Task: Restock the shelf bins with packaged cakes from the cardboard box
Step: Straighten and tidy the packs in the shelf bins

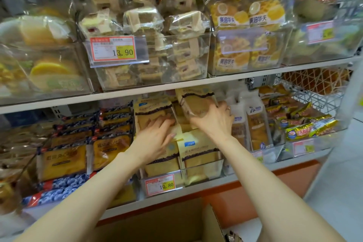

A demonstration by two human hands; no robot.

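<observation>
Packaged cake (196,104) gripped in right hand (214,122) above clear shelf bin (216,169) — left hand (155,135) spread flat, apparently touching stacked packs (198,151).

Right hand (215,123) round packaged cake (196,104), left hand (155,137) flat on binned cakes (150,113)

Held cake pack (197,102): cream, dark-brown wavy band. Price tags (160,184): red border, yellow patch. Cardboard box (169,220): brown.
</observation>
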